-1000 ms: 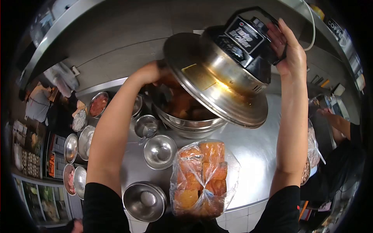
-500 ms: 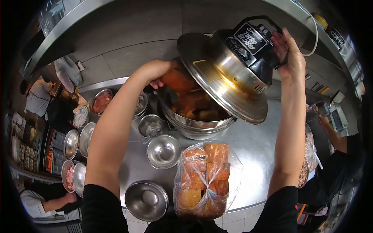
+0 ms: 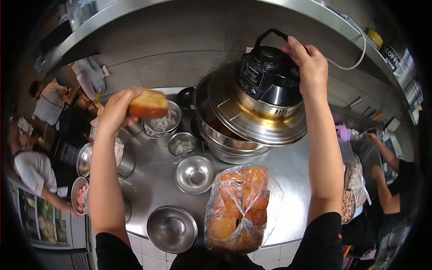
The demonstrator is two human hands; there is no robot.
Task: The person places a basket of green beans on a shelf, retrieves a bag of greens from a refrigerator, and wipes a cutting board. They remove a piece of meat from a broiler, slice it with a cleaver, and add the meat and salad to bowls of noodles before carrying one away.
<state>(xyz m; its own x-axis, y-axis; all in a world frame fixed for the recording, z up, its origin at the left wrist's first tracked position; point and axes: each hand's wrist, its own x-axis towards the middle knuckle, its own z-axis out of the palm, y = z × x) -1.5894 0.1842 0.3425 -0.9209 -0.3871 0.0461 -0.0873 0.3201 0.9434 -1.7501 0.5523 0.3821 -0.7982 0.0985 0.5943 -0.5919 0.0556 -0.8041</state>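
A browned loaf-like piece of food (image 3: 149,104) is held in my left hand (image 3: 120,108), raised above the metal bowls at the left. My right hand (image 3: 307,63) grips the black handle of the turbo broiler lid (image 3: 265,76). That lid rests or hovers tilted over the large steel pot (image 3: 231,148), covering most of its opening; whether it touches the rim I cannot tell. A knotted clear plastic bag of browned pieces (image 3: 238,209) lies on the steel table (image 3: 288,202) in front of the pot.
Steel bowls (image 3: 195,174) stand left of the bag, one holding pale strips (image 3: 164,123). A bowl of minced food (image 3: 348,204) is at the right. Co-workers are at the left (image 3: 33,168) and right (image 3: 387,184). A metal shelf edge (image 3: 135,8) runs overhead.
My left hand has come out of the pot and moved left with the browned piece. The lid has come down flatter and further left over the pot, with my right hand on its handle.
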